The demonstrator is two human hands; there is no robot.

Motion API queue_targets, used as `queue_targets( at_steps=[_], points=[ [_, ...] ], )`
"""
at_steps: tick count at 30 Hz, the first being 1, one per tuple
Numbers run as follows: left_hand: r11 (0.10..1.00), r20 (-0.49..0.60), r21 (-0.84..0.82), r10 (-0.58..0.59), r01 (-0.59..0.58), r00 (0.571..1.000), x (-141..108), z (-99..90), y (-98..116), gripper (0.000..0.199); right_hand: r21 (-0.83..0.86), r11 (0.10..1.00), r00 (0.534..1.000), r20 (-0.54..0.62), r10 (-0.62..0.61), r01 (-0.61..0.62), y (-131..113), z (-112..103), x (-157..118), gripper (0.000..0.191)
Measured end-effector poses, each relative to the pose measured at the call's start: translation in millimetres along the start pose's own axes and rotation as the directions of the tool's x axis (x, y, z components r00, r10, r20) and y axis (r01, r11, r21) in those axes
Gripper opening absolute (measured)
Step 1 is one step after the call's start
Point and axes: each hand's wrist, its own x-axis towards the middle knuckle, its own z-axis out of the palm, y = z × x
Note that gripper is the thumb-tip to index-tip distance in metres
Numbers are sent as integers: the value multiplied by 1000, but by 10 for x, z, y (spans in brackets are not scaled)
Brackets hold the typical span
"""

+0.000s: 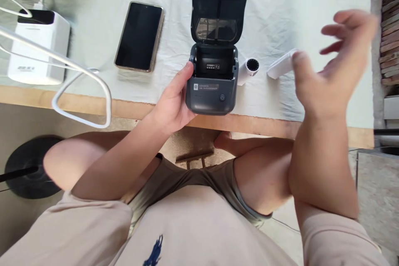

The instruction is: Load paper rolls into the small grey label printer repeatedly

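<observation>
My left hand (177,104) grips the left side of a dark grey label printer (210,95) near the table's front edge. The printer's lid (220,10) stands raised, and its inner bay shows a small printed label, with no roll visible inside. To the right of the printer lies a white roll (247,70) with a dark round end. My right hand (335,62) is raised farther right, fingers apart and slightly blurred, with nothing visible in it. A small white box-like item (279,64) lies behind its thumb, partly covered; contact between them cannot be made out.
A smartphone (139,36) with a dark screen lies left of the printer. At the far left stands a white power block (40,50) with white cables (82,70) looping over the table edge. A pale cloth (280,16) covers the table. Below left is a round black base (28,170).
</observation>
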Motion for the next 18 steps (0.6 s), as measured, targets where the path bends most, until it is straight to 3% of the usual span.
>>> queue_targets(
  at_steps=[1,2,4,7,11,13,15,18],
  points=[
    [1000,6,0,-6,6,1000,5,2,2,44,-13,999,999,-32,-40,39,-161,19,-24,47],
    [1000,10,-5,-13,13,1000,11,4,6,45,-23,999,999,24,-23,24,-302,67,-54,40],
    [999,2,-27,-26,26,1000,25,2,12,46,-48,997,979,201,-43,54,-472,237,-121,47],
    [998,17,-64,-26,27,1000,42,-16,11,41,-47,999,940,340,-4,21,-437,536,-192,50],
    [997,55,-67,-30,34,998,35,-54,-9,49,59,998,941,337,-33,14,-277,709,-193,50],
    [998,62,-55,-13,16,998,23,-60,-14,52,202,976,961,276,28,-86,-282,699,-172,61],
    [999,73,-32,-6,9,997,12,-53,-11,51,435,862,959,224,174,-258,-316,649,-137,76],
    [1000,110,-15,-8,9,994,7,-35,-1,51,676,531,860,402,314,-511,-359,518,-54,71]
  ],
)
